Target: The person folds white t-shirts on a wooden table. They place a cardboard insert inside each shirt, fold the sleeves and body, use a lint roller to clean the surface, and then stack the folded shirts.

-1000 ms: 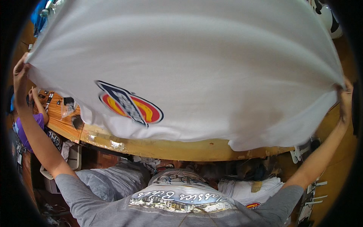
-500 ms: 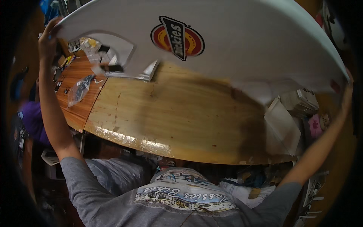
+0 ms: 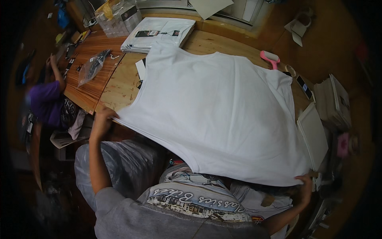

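A white T-shirt [image 3: 223, 107] lies spread over the wooden table [image 3: 119, 91], its plain side up and its neckline toward the far side. My left hand [image 3: 103, 119] is closed on the near left corner of the hem. At the near right corner, my right hand [image 3: 305, 186] pinches the other end of the hem. Between the two hands the near edge sags past the table's front edge, close to my body. The printed logo seen earlier does not show on the side facing me.
Beyond the shirt is a stack of packaged white garments [image 3: 159, 34]. A pink lint roller [image 3: 270, 59] and a phone [image 3: 304, 87] lie at the far right, by a white board [image 3: 313, 135]. At the left, a person in purple [image 3: 45, 99] sits near a clear plastic bag [image 3: 95, 65].
The shirt has come down from a raised, stretched position onto the table. Both hands have lowered toward me, still holding the hem; the logo is out of sight.
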`<act>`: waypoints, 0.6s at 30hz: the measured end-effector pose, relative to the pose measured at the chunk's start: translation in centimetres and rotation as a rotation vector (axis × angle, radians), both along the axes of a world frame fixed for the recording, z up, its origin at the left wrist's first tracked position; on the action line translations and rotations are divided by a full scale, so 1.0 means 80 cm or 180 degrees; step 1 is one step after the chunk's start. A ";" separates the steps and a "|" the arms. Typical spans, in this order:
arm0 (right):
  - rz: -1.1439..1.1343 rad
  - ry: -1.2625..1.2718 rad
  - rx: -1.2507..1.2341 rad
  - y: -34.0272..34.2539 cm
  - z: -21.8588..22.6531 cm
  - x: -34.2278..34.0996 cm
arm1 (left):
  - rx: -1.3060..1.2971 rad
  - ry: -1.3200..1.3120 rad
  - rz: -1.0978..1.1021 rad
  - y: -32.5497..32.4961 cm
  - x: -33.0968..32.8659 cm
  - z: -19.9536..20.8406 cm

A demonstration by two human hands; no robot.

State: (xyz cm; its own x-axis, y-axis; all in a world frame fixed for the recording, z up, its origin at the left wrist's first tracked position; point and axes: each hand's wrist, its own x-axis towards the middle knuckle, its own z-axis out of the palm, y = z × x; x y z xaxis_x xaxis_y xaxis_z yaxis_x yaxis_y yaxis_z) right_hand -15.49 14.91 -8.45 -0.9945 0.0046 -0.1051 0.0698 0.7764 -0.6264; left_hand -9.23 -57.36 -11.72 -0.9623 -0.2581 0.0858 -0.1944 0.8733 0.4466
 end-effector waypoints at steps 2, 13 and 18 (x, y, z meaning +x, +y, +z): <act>0.0219 -0.1296 0.0446 -0.004 -0.014 -0.017 | -0.0378 -0.0431 -0.0366 0.007 -0.010 -0.031; -0.0623 0.0143 0.2279 -0.155 -0.171 -0.117 | -0.1106 0.0170 -0.0121 0.094 -0.148 -0.138; -0.0758 0.0109 0.2235 -0.157 -0.161 -0.088 | -0.0025 0.0560 0.0214 0.046 -0.180 -0.119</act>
State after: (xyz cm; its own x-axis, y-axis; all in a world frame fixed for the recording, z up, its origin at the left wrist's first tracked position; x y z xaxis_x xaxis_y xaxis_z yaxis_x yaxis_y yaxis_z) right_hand -22.54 2.35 -21.32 -0.9608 0.2753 0.0332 0.2757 0.9612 0.0071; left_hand -23.63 -53.65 -21.20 -0.9129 -0.3201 0.2535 -0.1721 0.8646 0.4720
